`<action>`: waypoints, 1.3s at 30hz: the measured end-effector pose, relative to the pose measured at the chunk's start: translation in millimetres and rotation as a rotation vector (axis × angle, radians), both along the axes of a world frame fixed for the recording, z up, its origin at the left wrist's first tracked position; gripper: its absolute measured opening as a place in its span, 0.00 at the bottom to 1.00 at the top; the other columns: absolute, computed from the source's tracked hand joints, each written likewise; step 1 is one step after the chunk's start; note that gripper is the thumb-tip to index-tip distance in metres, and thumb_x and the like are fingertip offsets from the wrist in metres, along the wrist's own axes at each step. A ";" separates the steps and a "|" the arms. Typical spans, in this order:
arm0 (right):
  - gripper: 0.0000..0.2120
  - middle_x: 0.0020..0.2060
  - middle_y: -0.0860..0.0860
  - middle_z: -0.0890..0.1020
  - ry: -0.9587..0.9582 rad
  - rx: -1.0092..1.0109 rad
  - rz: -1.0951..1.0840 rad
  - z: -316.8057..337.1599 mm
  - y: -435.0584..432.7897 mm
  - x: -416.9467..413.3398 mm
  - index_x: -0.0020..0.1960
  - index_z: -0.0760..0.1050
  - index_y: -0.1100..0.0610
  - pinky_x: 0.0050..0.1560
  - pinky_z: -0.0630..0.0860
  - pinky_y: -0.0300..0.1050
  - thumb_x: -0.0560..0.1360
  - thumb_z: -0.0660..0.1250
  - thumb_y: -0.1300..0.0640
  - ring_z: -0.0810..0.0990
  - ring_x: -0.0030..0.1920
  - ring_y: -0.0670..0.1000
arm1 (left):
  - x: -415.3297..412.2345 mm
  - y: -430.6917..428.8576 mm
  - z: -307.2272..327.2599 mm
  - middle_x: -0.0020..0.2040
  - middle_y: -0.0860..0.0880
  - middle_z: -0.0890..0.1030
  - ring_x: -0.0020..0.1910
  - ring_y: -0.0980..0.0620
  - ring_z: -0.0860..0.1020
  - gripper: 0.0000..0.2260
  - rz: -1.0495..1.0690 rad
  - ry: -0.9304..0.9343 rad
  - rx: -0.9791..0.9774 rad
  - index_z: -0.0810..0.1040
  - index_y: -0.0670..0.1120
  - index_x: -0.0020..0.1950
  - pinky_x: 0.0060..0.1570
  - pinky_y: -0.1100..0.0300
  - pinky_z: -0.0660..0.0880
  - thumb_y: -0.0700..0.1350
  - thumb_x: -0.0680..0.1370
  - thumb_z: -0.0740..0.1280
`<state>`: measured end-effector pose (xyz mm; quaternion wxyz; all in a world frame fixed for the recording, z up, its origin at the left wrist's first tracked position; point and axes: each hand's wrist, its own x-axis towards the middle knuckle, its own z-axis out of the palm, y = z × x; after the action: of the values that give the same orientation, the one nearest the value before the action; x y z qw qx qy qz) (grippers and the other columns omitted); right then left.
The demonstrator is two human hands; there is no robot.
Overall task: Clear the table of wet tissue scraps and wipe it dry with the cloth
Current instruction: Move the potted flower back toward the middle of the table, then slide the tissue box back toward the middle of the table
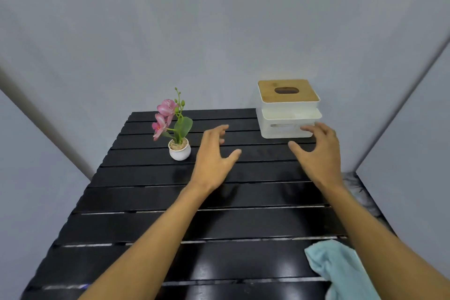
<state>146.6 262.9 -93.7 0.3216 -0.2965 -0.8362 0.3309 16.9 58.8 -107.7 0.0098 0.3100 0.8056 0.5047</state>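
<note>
- Nearest the lens: light-blue cloth (341, 270), crumpled at near right edge of table, partly under right forearm, untouched by either hand.
- Black slatted table (146, 202), largest surface; glossy, bright glints on near slats. Wet or merely shiny — cannot tell.
- White tissue box (288, 117) with wooden slotted lid, far right corner; lower tray section in front, something pale inside, too vague to name.
- Left hand (214, 158) hovering mid-table, palm down, fingers spread apart, holding nothing.
- Right hand (319, 151) just in front of box, fingertips near or touching its lower wall — cannot tell which; fingers splayed, empty.
- Small white pot with pink orchid (179, 151), upright, far left of centre, just beside left hand.
- Tissue scraps: none visible on slats.
- Step, as judged: scrap clearing apparently done or nearly so; wiping not yet begun.
- Next move calls for: right hand drawn back to cloth, firm bunch grip, strokes along slats, care around pot and box.
</note>
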 end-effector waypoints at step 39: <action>0.30 0.64 0.45 0.75 0.045 -0.212 0.230 -10.8 24.1 -53.2 0.71 0.64 0.41 0.61 0.71 0.40 0.72 0.71 0.49 0.75 0.60 0.48 | -29.3 51.9 6.8 0.60 0.55 0.80 0.54 0.57 0.79 0.25 0.084 -0.149 0.102 0.71 0.61 0.68 0.57 0.60 0.76 0.51 0.72 0.73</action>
<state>93.4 287.0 -104.5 0.2669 -0.2234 -0.8178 0.4584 -12.4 110.7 -100.9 0.0328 0.2375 0.7883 0.5666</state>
